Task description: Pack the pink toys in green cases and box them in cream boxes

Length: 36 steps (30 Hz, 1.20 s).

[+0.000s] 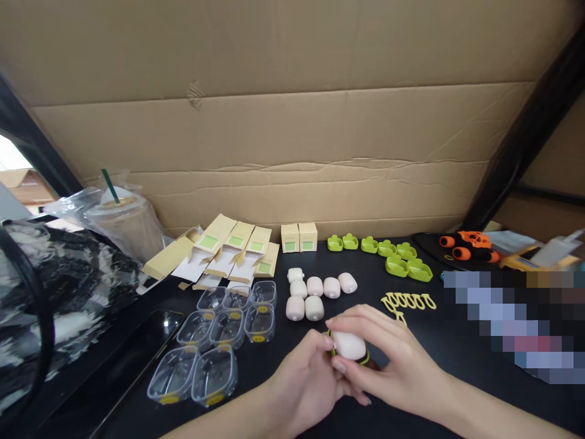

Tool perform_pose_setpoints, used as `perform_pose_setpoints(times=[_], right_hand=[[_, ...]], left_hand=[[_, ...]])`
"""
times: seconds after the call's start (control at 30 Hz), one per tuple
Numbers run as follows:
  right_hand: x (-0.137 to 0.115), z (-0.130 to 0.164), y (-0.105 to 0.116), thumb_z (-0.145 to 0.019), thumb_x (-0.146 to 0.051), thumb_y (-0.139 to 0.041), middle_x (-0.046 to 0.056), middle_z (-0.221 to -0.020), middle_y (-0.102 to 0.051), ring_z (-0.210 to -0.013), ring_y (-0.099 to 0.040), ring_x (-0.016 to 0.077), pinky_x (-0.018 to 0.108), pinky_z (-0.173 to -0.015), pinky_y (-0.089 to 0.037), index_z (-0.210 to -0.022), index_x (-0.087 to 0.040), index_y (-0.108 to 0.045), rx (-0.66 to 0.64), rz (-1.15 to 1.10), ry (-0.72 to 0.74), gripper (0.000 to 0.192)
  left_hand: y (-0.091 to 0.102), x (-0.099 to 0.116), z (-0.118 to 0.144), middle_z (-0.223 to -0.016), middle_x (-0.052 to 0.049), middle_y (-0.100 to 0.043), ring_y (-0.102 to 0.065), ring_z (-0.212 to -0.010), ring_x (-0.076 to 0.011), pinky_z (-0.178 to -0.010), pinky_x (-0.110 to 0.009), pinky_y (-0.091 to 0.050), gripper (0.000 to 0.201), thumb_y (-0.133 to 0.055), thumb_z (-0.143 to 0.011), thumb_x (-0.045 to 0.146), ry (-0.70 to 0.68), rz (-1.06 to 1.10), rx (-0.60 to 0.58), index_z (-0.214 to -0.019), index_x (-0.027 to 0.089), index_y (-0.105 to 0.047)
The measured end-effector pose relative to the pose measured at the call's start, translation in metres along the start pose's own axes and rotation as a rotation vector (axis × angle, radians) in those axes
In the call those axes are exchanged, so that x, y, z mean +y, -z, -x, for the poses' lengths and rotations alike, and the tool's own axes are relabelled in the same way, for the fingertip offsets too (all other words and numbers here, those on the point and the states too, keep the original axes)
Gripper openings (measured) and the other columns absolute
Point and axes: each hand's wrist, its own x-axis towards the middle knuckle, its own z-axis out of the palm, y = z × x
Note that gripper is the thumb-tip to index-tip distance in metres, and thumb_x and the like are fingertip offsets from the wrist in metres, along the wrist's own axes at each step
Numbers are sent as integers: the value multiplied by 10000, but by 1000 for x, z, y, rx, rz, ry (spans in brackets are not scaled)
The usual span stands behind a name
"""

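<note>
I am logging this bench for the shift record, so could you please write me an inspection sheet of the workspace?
Surface: black table, with parts laid out in groups.
Job's things: pale pink case with a green ring round it, held between both hands.
Clutter: pink cases; clear trays; folded cartons; two small boxes; green clips; yellow loops; iced drink; orange toy; phone.
Hands: left hand and right hand both grip the case.
Cables: nothing seen.
Surroundings: cardboard wall behind; black frame bars at the sides.

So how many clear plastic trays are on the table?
8 clear plastic trays, left of the hands: three in the back row, three in the middle row, two nearest. None appear hidden.
</note>
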Motion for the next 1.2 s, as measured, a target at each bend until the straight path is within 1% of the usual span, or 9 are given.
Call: perform_pose_setpoints(times=[0.07, 0.2, 0.3, 0.4, 0.57, 0.77, 0.93, 1.07, 1.2], right_hand=[[-2, -1, 0, -839, -165, -581, 62, -965, -638, -794, -621, 169, 267, -636, -522, -1124, -219, -560, -23, 26, 27, 291], [-5, -1, -1, -821, -169, -549, 47, -871, -576, -659, -588, 141, 236, -516, -471, -1061, -218, -597, -87, 107, -11, 250], [-9, -2, -1, -795, -166, -561, 30, -834, -552, -675, -569, 150, 236, -515, -456, -993, -228, -600, -153, 131, -49, 211], [-13, -3, 1, -772, -147, -570, 26, -852, -545, -699, -560, 160, 232, -496, -436, -959, -232, -573, -193, 137, -82, 206], [-17, -7, 4, -768, -122, -551, 41, -989, -567, -850, -548, 198, 292, -611, -480, -902, -229, -513, -228, 68, -104, 175], [-20, -8, 5, -758, -87, -547, 6, -829, -532, -776, -500, 188, 322, -639, -441, -821, -218, -484, -236, 21, -140, 159], [-19, -6, 6, -763, -83, -574, 6, -844, -507, -801, -494, 193, 322, -644, -437, -830, -219, -490, -277, 15, -188, 174], [-14, -6, 8, -802, -124, -593, 8, -873, -508, -823, -516, 189, 309, -646, -456, -854, -223, -516, -310, -15, -253, 135], [-12, -7, 10, -784, -131, -628, 5, -860, -512, -810, -537, 184, 291, -630, -463, -812, -220, -538, -325, -14, -276, 130]], left_hand=[[0, -1, 0, -712, -42, -596, -567, -709, -192, -681, -324, -402, 253, -414, -753, 212, 12, 18, 5, -843, 117, -630], [2, -3, -1, -769, -50, -616, -568, -741, -206, -607, -301, -392, 224, -415, -718, 182, 24, 35, 4, -814, 146, -614], [5, -3, -1, -758, -55, -609, -564, -735, -208, -584, -298, -387, 200, -424, -732, 201, 26, 24, 36, -781, 138, -608], [7, -3, 0, -713, -34, -586, -550, -684, -182, -580, -290, -373, 159, -450, -714, 178, 40, 25, 83, -751, 138, -599], [7, 0, 0, -660, -12, -540, -497, -616, -142, -568, -279, -349, 125, -470, -731, 200, 36, -13, 98, -703, 139, -575], [5, 0, 1, -595, 22, -481, -433, -542, -120, -517, -266, -316, 75, -479, -728, 220, 41, -65, 74, -712, 167, -530], [10, -3, 0, -617, 12, -491, -444, -565, -121, -521, -261, -327, 104, -470, -749, 243, 33, -119, 68, -712, 161, -523], [15, -5, -4, -563, 28, -446, -422, -515, -117, -501, -263, -319, 123, -453, -715, 264, 59, -126, 60, -704, 161, -520], [18, -6, -6, -548, 31, -444, -421, -492, -112, -487, -259, -314, 128, -450, -698, 268, 81, -133, 62, -696, 159, -517]])
